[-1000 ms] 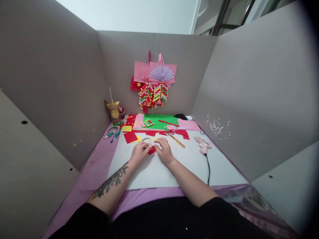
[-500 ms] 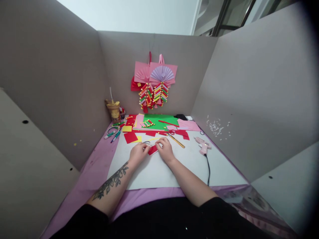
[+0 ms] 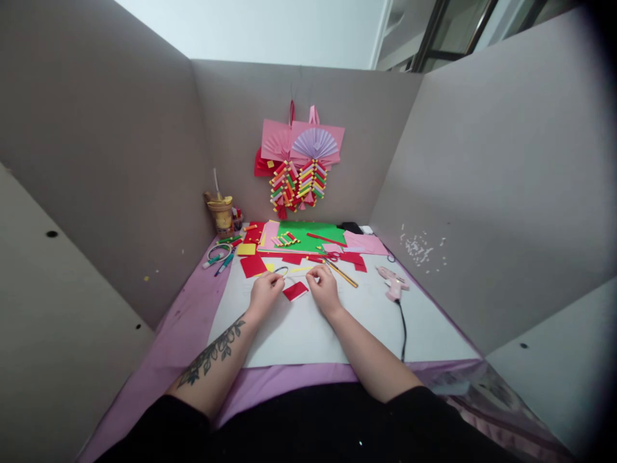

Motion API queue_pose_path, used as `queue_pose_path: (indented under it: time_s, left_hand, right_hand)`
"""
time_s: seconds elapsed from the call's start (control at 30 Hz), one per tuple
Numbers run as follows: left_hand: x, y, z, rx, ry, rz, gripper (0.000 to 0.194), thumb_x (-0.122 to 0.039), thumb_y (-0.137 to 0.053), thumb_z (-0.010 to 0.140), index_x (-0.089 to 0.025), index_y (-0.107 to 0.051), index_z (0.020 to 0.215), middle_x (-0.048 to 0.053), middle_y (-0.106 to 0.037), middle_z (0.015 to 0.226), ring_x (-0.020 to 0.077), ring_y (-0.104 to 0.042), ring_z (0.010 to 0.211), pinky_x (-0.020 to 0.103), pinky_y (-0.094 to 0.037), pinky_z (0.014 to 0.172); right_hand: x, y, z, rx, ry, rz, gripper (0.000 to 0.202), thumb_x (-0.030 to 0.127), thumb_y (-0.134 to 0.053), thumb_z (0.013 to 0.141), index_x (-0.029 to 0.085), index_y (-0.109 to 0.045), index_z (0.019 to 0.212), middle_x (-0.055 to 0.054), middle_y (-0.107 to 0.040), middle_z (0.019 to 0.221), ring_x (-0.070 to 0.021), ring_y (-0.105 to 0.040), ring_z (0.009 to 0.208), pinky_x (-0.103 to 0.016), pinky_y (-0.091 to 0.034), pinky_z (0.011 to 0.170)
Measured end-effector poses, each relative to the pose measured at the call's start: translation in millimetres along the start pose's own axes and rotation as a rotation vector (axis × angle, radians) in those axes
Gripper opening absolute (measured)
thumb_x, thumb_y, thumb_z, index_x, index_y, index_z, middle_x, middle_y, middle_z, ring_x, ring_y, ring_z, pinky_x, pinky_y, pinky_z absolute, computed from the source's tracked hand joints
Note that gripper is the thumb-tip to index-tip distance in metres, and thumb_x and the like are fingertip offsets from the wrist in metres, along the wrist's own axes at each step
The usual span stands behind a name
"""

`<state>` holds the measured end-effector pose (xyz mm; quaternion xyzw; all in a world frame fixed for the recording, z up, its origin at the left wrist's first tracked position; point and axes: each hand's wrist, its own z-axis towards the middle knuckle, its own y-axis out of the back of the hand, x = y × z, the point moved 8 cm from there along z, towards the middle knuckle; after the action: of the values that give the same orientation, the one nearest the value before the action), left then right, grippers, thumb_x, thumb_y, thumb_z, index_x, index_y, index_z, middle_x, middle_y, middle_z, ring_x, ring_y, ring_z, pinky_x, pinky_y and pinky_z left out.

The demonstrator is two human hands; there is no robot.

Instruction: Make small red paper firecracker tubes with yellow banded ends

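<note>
A small red paper piece (image 3: 295, 291) with a pale strip along its lower right edge lies on the white sheet between my hands. My left hand (image 3: 268, 294) is closed in a pinch at its left; a thin dark and pale loop (image 3: 281, 271) shows at the fingertips. On the right, my right hand (image 3: 322, 289) is pinched too, just past the paper's right corner. What its fingertips hold is too small to make out. Neither hand covers the red piece.
A pink glue gun (image 3: 394, 281) with a black cord lies at the right. Behind my hands are a yellow pencil (image 3: 343, 273), red scissors (image 3: 332, 256), a green sheet (image 3: 313, 233) and a yellow square (image 3: 246, 249). Paper ornaments (image 3: 313, 145) hang on the back panel.
My hands have moved apart and off the red piece, which now lies in full view between them. The loop at my left hand has shifted slightly.
</note>
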<state>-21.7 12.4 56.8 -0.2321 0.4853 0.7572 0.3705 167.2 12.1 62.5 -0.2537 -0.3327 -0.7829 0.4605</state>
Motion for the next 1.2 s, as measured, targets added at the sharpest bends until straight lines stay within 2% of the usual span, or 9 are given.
queue_pose_path:
  time_s: [0.27, 0.4, 0.47, 0.57, 0.67, 0.77, 0.87, 0.97, 1.2]
  left_hand:
    - [-2, 20.5, 5, -0.142, -0.038, -0.065, 0.021, -0.027, -0.05, 0.078, -0.017, -0.069, 0.077, 0.003, -0.061, 0.075, 0.0155, -0.058, 0.074, 0.025, -0.044, 0.068]
    - [19, 60.2, 11, -0.334, 0.042, 0.056, 0.027, -0.029, -0.046, 0.08, -0.016, -0.069, 0.078, 0.005, -0.064, 0.079, 0.0183, -0.059, 0.08, 0.027, -0.045, 0.074]
    - [32, 66.0, 16, -0.28, 0.103, 0.21, 0.027, -0.029, -0.045, 0.08, -0.017, -0.069, 0.083, 0.006, -0.065, 0.086, 0.0201, -0.059, 0.084, 0.029, -0.045, 0.077]
    - [42, 55.2, 18, -0.123, 0.161, 0.423, 0.029, -0.027, -0.05, 0.077, -0.017, -0.065, 0.1, 0.011, -0.06, 0.109, 0.0239, -0.058, 0.096, 0.032, -0.044, 0.082]
    - [25, 40.9, 13, -0.116, 0.061, 0.484, 0.041, -0.027, -0.055, 0.076, -0.015, -0.057, 0.115, 0.015, -0.052, 0.122, 0.0277, -0.053, 0.106, 0.037, -0.041, 0.089]
    - [4, 13.0, 6, 0.034, -0.105, 0.363, 0.022, -0.027, -0.052, 0.079, -0.017, -0.064, 0.094, 0.011, -0.061, 0.1, 0.0249, -0.055, 0.098, 0.036, -0.042, 0.087]
    - [-4, -5.5, 0, 0.141, -0.14, 0.172, 0.019, -0.025, -0.048, 0.081, -0.019, -0.065, 0.087, 0.007, -0.063, 0.091, 0.0185, -0.058, 0.082, 0.031, -0.045, 0.079]
    - [-1, -9.0, -1, 0.111, -0.092, 0.041, 0.024, -0.026, -0.051, 0.078, -0.018, -0.063, 0.098, 0.006, -0.064, 0.096, 0.0151, -0.057, 0.075, 0.029, -0.045, 0.072]
    - [0, -8.5, 4, 0.119, -0.006, -0.085, 0.014, -0.022, -0.051, 0.072, -0.016, -0.063, 0.066, 0.002, -0.064, 0.071, 0.0141, -0.055, 0.067, 0.026, -0.042, 0.064]
  right_hand:
    - [14, -1, -1, 0.021, 0.037, 0.074, 0.01, 0.017, -0.049, 0.077, 0.02, -0.053, 0.069, -0.003, -0.052, 0.08, -0.0165, -0.051, 0.078, -0.028, -0.042, 0.067]
    - [-9, 23, 7, -0.145, -0.075, 0.088, 0.011, 0.022, -0.048, 0.078, 0.019, -0.052, 0.068, -0.003, -0.053, 0.079, -0.017, -0.05, 0.077, -0.027, -0.04, 0.064]
    - [-24, 26, 10, -0.162, -0.147, 0.112, 0.012, 0.026, -0.05, 0.077, 0.019, -0.052, 0.067, -0.003, -0.054, 0.078, -0.0172, -0.05, 0.076, -0.027, -0.04, 0.063]
    - [-42, 10, 10, -0.072, -0.276, 0.206, 0.013, 0.031, -0.052, 0.074, 0.019, -0.053, 0.068, -0.001, -0.054, 0.072, -0.0164, -0.05, 0.071, -0.027, -0.04, 0.062]
    - [-52, -10, 3, 0.038, -0.404, 0.309, 0.015, 0.033, -0.055, 0.072, 0.019, -0.052, 0.074, 0.001, -0.055, 0.069, -0.015, -0.05, 0.066, -0.026, -0.041, 0.061]
    - [-52, -22, -2, 0.134, -0.454, 0.36, 0.018, 0.035, -0.06, 0.07, 0.02, -0.052, 0.074, 0.002, -0.055, 0.066, -0.0132, -0.048, 0.06, -0.025, -0.04, 0.057]
    - [-46, -30, -5, 0.272, -0.466, 0.452, 0.021, 0.037, -0.063, 0.068, 0.019, -0.052, 0.067, 0.002, -0.055, 0.063, -0.0108, -0.044, 0.053, -0.023, -0.036, 0.051]
    - [-39, -35, -7, 0.359, -0.482, 0.567, 0.023, 0.037, -0.065, 0.067, 0.018, -0.052, 0.064, 0.001, -0.058, 0.069, -0.0097, -0.044, 0.053, -0.022, -0.035, 0.05]
    - [-41, -33, -5, 0.309, -0.484, 0.567, 0.022, 0.035, -0.066, 0.065, 0.019, -0.058, 0.079, 0.002, -0.058, 0.07, -0.0092, -0.045, 0.053, -0.022, -0.035, 0.049]
